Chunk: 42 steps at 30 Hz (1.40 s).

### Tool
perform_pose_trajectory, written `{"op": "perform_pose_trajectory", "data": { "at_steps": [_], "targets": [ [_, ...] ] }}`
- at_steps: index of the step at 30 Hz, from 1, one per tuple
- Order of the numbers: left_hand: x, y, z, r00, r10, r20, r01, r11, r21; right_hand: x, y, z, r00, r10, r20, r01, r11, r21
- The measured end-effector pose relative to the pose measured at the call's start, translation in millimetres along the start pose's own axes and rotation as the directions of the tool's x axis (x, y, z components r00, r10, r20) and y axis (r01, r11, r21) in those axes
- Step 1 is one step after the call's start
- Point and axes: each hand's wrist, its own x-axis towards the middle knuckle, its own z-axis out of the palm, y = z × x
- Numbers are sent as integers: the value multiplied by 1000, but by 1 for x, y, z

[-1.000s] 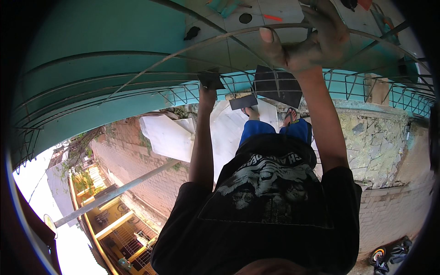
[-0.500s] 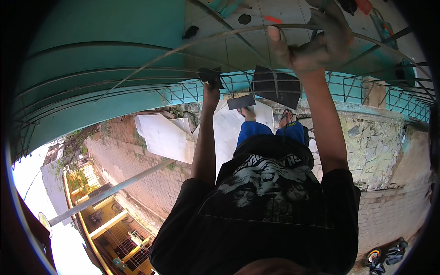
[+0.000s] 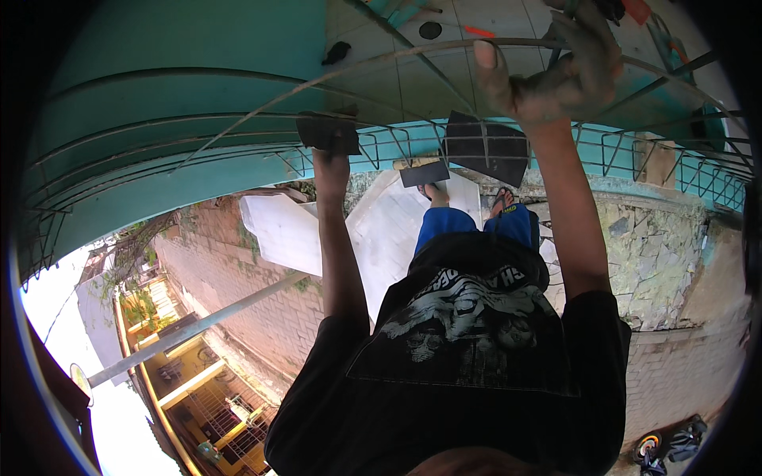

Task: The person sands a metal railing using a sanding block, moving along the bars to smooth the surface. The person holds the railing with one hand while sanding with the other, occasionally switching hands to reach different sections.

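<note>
Clearly, dark sheet [image 3: 327,131] in the left hand [image 3: 331,170]

The left hand grasps the dark sheet near its lower edge; most of it spreads toward twelve o'clock of the grip, by the metal bars [image 3: 214,71]. At two o'clock from there, the right hand [image 3: 559,89] is raised by a curved bar [image 3: 397,55]; whether it clasps anything I cannot tell. A bigger dark panel [image 3: 486,151] sits at three o'clock.

Teal wall [image 3: 182,40], tiled flr [image 3: 373,83], yel bldg [image 3: 190,386]
</note>
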Motion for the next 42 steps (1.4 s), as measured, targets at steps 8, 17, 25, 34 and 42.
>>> {"op": "perform_pose_trajectory", "data": {
  "at_steps": [8,17,25,34,42],
  "targets": [
    [-4,-50,36,996,-46,79,26,970,240,2,-8,-2,999,23,48,-24,999,23],
    [-8,-57,21,997,-75,31,63,955,290,5,-6,5,994,112,1,-110,983,149],
    [-7,4,-13,991,-46,-128,54,997,62,7,-18,-3,989,96,111,-90,994,-56],
    [-1,-29,23,991,122,-52,-108,971,211,12,-17,-7,985,85,149,-77,995,-58],
    [-10,-41,44,996,-55,-69,67,979,190,13,-17,-1,995,85,50,-82,995,-61]
  ]
}}
